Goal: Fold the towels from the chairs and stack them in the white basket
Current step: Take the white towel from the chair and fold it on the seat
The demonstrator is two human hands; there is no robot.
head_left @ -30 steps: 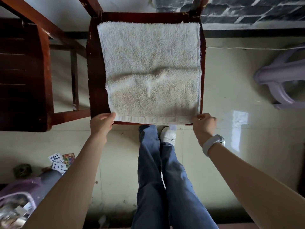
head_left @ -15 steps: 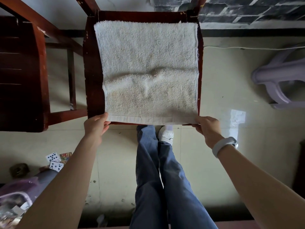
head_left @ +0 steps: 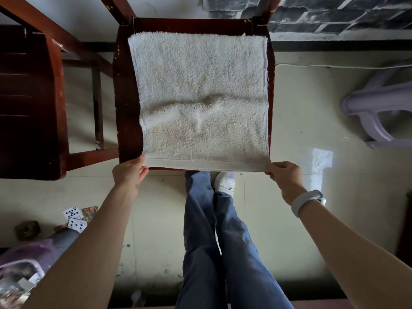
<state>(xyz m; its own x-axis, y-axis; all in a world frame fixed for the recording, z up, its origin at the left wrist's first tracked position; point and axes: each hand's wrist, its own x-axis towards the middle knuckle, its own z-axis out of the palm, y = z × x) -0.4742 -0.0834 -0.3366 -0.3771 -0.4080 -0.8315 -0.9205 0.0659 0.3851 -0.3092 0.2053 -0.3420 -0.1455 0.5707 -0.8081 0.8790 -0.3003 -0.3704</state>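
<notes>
A nubbly white terry towel point(head_left: 200, 99) lies spread square over the dark wooden chair point(head_left: 127, 97) seat, a shallow crease across its middle. At the seat's near edge, the left hand point(head_left: 129, 173) pinches the towel's smooth hemmed corner, and the right hand point(head_left: 286, 176), curled tight, pinches the opposite corner.

Towel point(head_left: 200, 97) on chair point(head_left: 127, 103) — both corners pinched

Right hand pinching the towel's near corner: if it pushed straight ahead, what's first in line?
Probably the front edge of the chair seat under the towel; right hand sits just before it, though depth is unclear.
</notes>
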